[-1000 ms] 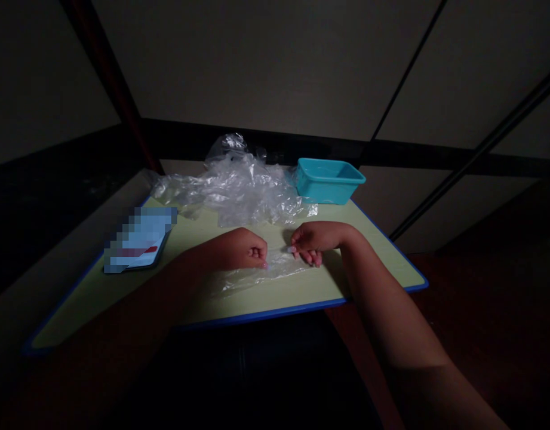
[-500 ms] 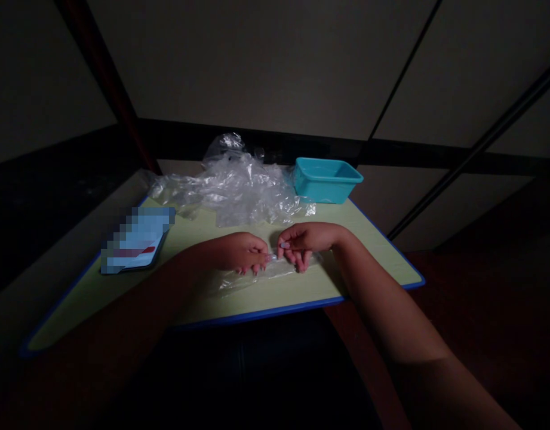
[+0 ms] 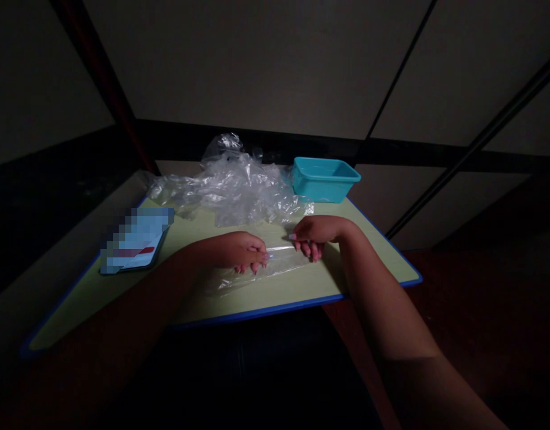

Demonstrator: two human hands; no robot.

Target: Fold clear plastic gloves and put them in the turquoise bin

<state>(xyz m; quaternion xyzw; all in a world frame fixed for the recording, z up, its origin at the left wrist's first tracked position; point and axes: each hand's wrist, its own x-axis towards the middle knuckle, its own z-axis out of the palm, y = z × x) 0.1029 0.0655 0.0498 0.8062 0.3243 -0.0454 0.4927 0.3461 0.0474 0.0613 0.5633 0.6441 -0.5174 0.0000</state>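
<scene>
A clear plastic bag lies flat near the front of the table, stretched between my two hands. My left hand is closed, its thumb and fingers pinching the bag near the middle of its upper edge. Farther right, my right hand has thumb and forefinger pressed together at that edge, its other fingers curled down over the plastic. Its exact grip on the thin film is hard to see in the dim light.
Crumpled clear plastic bags are heaped along the back of the light green table, which has a blue rim. A turquoise bin stands at the back right. On the left lies a phone with its screen blurred.
My right hand has moved right and slightly away from me along the bag, widening the gap between my hands. My left hand has stayed nearly still.
</scene>
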